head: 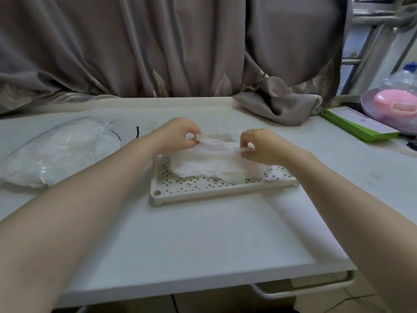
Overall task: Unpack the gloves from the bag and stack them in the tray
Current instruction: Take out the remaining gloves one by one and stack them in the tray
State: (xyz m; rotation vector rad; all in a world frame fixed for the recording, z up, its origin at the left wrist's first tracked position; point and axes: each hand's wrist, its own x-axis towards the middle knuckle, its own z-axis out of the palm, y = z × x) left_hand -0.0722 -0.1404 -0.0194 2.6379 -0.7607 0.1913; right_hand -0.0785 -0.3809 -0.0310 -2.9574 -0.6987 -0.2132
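Over the perforated tray [216, 192] on the white table [180, 240], the left hand [178, 135] and right hand [259, 145] are each pinching an end of a thin white glove [214, 163], stretching it above the tray. Left of them, the clear bag [56, 152] of gloves is lying on the table.

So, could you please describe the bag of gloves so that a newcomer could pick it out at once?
Start at the white table in front of the grey curtain. The perforated tray sits mid-table; look left of it, past the left forearm. There lies the bag: clear, crinkly plastic bulging with white gloves, the only transparent bundle on that side.
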